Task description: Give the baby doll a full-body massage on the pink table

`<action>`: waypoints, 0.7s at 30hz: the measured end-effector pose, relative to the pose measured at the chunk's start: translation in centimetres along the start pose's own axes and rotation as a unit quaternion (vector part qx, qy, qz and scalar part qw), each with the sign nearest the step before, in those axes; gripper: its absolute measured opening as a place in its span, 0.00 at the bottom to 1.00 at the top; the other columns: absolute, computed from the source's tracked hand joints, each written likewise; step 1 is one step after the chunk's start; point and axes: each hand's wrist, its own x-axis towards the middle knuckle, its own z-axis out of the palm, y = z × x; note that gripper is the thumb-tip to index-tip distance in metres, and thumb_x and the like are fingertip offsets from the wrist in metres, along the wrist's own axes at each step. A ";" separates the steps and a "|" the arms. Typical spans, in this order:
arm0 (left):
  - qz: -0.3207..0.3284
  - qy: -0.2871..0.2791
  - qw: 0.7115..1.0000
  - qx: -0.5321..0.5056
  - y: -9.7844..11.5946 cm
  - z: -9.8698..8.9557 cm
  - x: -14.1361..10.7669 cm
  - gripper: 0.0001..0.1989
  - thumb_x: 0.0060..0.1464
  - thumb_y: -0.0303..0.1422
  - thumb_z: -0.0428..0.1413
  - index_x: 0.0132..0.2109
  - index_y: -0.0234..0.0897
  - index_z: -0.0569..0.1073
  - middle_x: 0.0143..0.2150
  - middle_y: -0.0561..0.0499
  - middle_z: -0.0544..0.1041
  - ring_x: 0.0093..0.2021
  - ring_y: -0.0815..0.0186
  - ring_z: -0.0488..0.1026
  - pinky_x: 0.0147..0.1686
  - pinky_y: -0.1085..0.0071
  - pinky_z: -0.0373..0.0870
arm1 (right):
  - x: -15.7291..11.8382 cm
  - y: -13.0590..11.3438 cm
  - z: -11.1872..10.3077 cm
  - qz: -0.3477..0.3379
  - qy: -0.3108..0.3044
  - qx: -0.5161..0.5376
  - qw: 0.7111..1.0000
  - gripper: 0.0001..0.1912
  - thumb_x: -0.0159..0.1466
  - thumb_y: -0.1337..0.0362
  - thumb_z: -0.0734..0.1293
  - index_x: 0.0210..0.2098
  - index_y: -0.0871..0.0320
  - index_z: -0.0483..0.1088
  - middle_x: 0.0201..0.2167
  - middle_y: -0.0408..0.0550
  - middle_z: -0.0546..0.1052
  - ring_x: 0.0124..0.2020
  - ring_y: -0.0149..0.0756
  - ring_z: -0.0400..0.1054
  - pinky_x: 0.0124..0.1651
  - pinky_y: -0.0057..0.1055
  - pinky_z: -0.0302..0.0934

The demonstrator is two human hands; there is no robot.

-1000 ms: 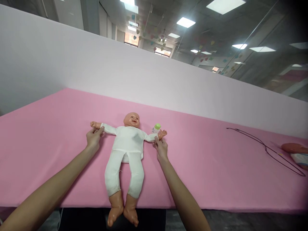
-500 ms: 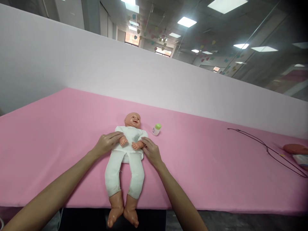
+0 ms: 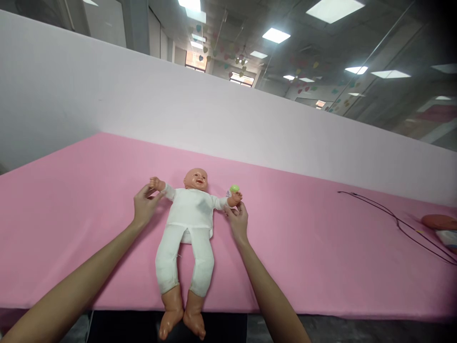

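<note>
A baby doll in a white top and white trousers lies on its back on the pink table cover, head toward the wall and bare feet over the front edge. Its arms are spread out to both sides. My left hand is closed round the doll's arm at the wrist, on the left. On the right, my right hand grips the other arm near its wrist. Behind that arm stands a small white bottle with a green lid, partly hidden by the doll's hand.
A thin dark cable runs across the right of the table. Near the right edge lie a brown object and a white packet. A white low wall borders the back, with glass above.
Both of my hands have moved outward and up, and the doll's arms have swung from its belly out to the sides. The bottle is now partly covered.
</note>
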 end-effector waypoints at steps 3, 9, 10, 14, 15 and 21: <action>0.170 -0.132 0.972 0.098 0.5 0.2 -1.0 0.12 0.63 0.39 0.59 0.49 0.41 0.81 0.48 0.45 0.85 0.46 0.57 0.82 0.42 0.64 0.80 | -1.3 -0.7 0.7 -0.137 -0.107 -0.128 0.976 0.15 0.67 0.58 0.71 0.52 0.53 0.76 0.51 0.51 0.82 0.48 0.43 0.78 0.50 0.38 0.74; 0.296 -0.291 0.894 0.172 -0.1 0.0 -1.4 0.15 0.69 0.36 0.52 0.52 0.44 0.82 0.55 0.45 0.84 0.56 0.55 0.81 0.52 0.61 0.80 | -2.5 -0.7 1.2 -0.264 -0.231 -0.305 0.886 0.17 0.72 0.68 0.60 0.50 0.50 0.79 0.55 0.50 0.81 0.49 0.41 0.78 0.47 0.35 0.72; 0.266 -0.268 0.911 0.166 -0.1 0.1 -1.4 0.14 0.68 0.38 0.53 0.51 0.45 0.82 0.53 0.45 0.84 0.55 0.55 0.81 0.51 0.61 0.80 | -2.5 -0.7 1.2 -0.247 -0.215 -0.285 0.901 0.16 0.72 0.67 0.61 0.50 0.50 0.78 0.55 0.50 0.81 0.50 0.42 0.78 0.48 0.36 0.72; 0.086 -0.079 0.989 0.089 -0.1 0.0 -0.9 0.25 0.61 0.45 0.61 0.63 0.44 0.74 0.58 0.43 0.81 0.51 0.55 0.81 0.44 0.64 0.80 | -1.3 -0.6 1.0 -0.093 -0.074 -0.126 0.985 0.18 0.65 0.57 0.71 0.53 0.54 0.74 0.49 0.51 0.82 0.42 0.42 0.78 0.43 0.37 0.74; 0.045 -0.034 0.996 0.063 -0.1 -0.1 -0.6 0.33 0.59 0.45 0.63 0.68 0.44 0.68 0.61 0.42 0.78 0.53 0.54 0.80 0.44 0.64 0.80 | -0.7 -0.5 0.7 -0.049 -0.033 -0.085 0.995 0.22 0.63 0.54 0.73 0.53 0.55 0.73 0.48 0.52 0.82 0.39 0.41 0.78 0.39 0.36 0.74; -0.106 0.023 0.974 0.199 -1.7 -2.4 1.9 0.46 0.55 0.49 0.63 0.74 0.36 0.56 0.56 0.33 0.78 0.55 0.40 0.76 0.53 0.45 0.72 | 2.6 1.2 -3.1 0.108 0.076 -0.003 0.991 0.29 0.57 0.44 0.76 0.48 0.56 0.70 0.28 0.43 0.78 0.23 0.36 0.68 0.23 0.30 0.60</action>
